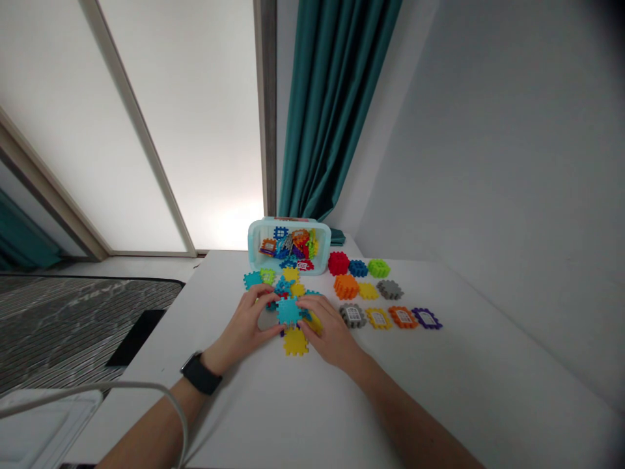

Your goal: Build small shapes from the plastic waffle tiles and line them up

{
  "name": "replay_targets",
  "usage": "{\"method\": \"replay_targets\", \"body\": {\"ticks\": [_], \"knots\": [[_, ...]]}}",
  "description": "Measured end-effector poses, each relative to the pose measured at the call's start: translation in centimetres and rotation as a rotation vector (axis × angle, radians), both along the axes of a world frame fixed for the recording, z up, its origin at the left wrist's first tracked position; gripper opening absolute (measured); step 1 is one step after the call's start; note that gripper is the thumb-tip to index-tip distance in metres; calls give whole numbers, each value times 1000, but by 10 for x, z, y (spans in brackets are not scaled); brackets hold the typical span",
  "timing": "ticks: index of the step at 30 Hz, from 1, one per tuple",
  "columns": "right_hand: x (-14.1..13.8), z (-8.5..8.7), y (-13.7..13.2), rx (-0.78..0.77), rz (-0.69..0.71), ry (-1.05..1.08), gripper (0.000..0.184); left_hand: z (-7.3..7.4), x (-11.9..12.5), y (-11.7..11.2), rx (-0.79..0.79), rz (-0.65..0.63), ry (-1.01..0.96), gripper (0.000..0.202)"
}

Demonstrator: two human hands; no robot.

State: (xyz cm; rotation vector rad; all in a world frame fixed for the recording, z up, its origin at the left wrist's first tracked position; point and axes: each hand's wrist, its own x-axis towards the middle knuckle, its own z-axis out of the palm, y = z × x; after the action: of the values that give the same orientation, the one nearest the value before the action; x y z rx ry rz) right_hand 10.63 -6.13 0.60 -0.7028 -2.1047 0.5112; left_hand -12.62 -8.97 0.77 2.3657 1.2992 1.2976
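Teal curtain (336, 98), pleated. Left of curtain: pale framed panels (190, 117). Right: grey wall (502, 163). Before curtain: white desk (439, 384).

The bare left forearm (156, 420) is angled inward from the lower left, the bare right forearm (405, 407) from the lower right. The left hand (247, 320) and the right hand (329, 327) are held near each other, with fingers (260, 292) bent, thumbs (271, 333) set nearer the body, and tips directed inward.
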Motion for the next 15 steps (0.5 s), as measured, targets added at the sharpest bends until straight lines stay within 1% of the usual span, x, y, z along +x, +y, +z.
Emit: {"method": "replay_targets", "body": {"ticks": [3,8,12,15], "knots": [[-2,2,-2,-78,-20,36,33,1,2,-1,15,-23,23,43],[-3,-1,1,-269,-81,94,28,0,5,-4,41,-47,96,48],[-4,-7,6,-426,-53,144,24,0,5,-4,55,-20,125,49],[-6,-10,8,-507,-24,194,22,2,3,-2,61,8,129,49]]}}
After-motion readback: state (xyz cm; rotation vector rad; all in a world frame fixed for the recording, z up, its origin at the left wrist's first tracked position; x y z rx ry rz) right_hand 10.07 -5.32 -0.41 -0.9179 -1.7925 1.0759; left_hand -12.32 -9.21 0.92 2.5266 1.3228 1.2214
